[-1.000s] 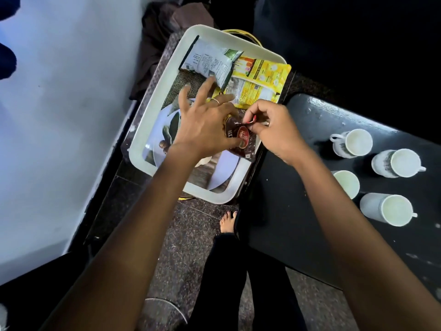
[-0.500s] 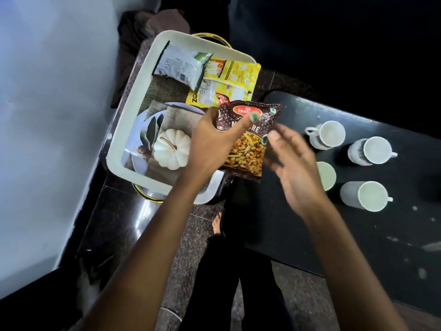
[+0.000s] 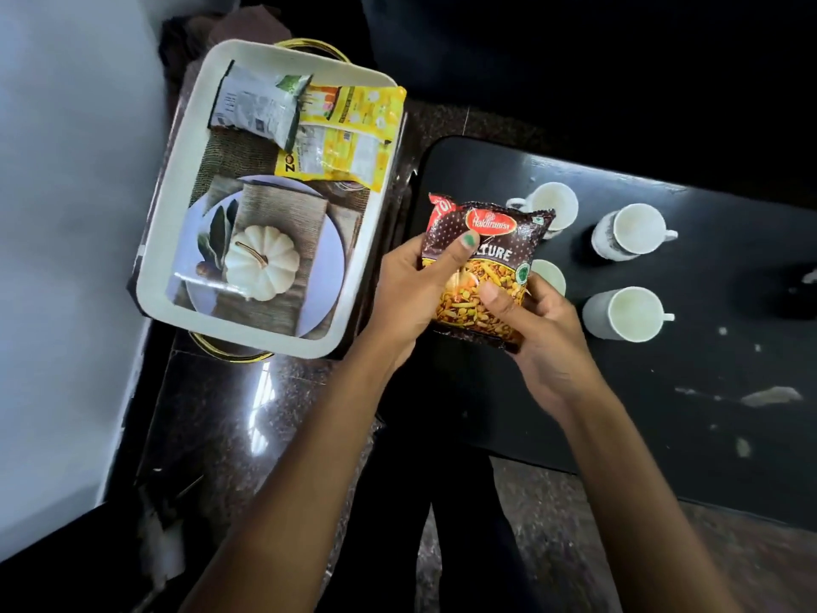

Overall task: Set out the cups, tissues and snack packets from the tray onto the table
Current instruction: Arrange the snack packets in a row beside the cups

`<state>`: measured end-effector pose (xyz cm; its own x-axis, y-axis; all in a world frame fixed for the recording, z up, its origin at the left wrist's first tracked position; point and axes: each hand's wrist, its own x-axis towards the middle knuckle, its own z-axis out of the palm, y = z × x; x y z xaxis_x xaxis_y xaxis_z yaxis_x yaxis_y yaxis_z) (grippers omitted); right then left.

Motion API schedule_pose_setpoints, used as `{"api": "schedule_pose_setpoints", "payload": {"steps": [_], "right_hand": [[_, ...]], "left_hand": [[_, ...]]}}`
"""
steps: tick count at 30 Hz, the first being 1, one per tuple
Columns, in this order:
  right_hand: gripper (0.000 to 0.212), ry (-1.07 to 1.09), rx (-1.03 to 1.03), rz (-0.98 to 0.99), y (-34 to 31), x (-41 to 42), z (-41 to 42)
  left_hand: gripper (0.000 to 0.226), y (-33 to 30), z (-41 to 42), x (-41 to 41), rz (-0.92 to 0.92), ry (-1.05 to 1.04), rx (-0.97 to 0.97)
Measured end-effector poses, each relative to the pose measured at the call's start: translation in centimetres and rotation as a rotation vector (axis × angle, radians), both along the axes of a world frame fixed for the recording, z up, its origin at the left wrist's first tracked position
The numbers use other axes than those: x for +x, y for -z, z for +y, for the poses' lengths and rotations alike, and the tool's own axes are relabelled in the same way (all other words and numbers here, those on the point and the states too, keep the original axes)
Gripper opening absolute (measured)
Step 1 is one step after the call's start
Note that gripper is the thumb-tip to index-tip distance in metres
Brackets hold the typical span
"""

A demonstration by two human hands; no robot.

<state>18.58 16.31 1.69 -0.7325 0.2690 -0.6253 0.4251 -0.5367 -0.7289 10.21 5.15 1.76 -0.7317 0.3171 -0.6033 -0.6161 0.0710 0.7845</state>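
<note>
black table (image 3: 663, 391) edge: both hands grip snack packet (image 3: 482, 276).

I see the tray (image 3: 185, 205) at ten o'clock, left of the table (image 3: 663, 413). Two snack packets lie in its far end, one (image 3: 258, 106) overlapping the left edge of the other (image 3: 349, 134). Over the table's near-left corner, a third packet (image 3: 482, 276) sits between my left hand (image 3: 411, 294) and right hand (image 3: 544, 342). Four cups (image 3: 628, 232) stand on the table at two o'clock, two partly behind that packet.
</note>
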Motion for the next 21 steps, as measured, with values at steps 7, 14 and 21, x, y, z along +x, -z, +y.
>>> {"api": "schedule_pose_setpoints", "payload": {"steps": [7,14,21], "right_hand": [[0.045,0.09,0.017,-0.05,1.1,2.9,1.8],[0.033,0.105,0.116,-0.129,3.8,6.1,2.5],[0.04,0.065,0.311,-0.217,7.6,10.0,0.4]], "left_hand": [[0.029,1.5,1.7,3.7,0.007,0.055,-0.029],[0.013,4.4,2.1,8.1,0.09,0.04,-0.159],[0.03,7.5,2.4,11.6,0.118,0.132,-0.414]]}}
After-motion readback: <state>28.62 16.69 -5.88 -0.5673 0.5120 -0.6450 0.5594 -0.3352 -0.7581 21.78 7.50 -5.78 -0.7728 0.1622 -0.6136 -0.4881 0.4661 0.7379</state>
